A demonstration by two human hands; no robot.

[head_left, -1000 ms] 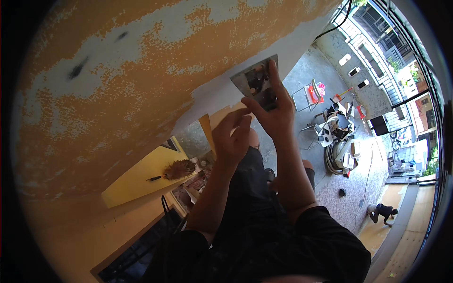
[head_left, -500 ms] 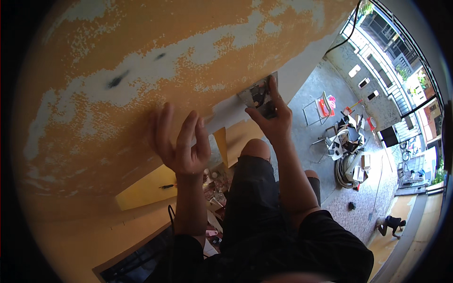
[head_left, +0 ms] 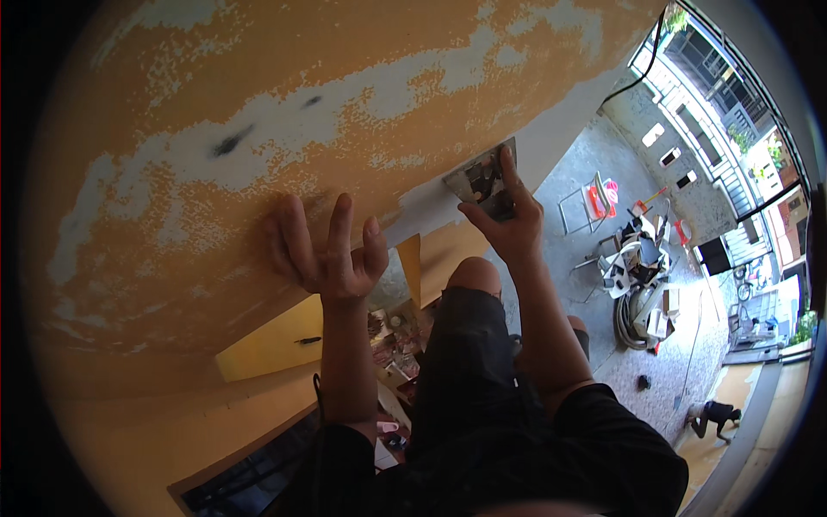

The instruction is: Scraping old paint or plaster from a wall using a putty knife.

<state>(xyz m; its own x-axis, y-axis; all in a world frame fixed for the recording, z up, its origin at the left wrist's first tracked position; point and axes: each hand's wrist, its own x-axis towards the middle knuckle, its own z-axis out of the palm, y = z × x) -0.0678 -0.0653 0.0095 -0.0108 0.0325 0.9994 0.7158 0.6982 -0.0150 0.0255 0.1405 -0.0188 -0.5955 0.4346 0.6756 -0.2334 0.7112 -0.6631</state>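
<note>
My right hand (head_left: pixel 519 226) is closed on a thin, flat metal putty blade (head_left: pixel 472 183), stained with dark and pale patches, thumb at its near edge and a finger along its side. The blade lies against a smooth white strip (head_left: pixel 547 138) along the edge of an orange surface (head_left: pixel 284 52) with worn, whitish patches. To the left, my left hand (head_left: pixel 332 263) is held up at that orange surface, fingers spread and nothing in them. Whether its fingertips press on the surface cannot be made out.
A folding chair (head_left: pixel 596 200) with red and pink items stands on the grey floor at right. Beyond my knees are a cluttered heap (head_left: pixel 637 258) and a coiled hose (head_left: pixel 626 320). Another person (head_left: pixel 717 415) crouches by a wall at far right. A black cable (head_left: pixel 652 60) hangs at upper right.
The view has shifted slightly, so the scene sits a little further right. Against the orange surface, my left hand has moved a bit left. My right hand keeps the blade on the white strip.
</note>
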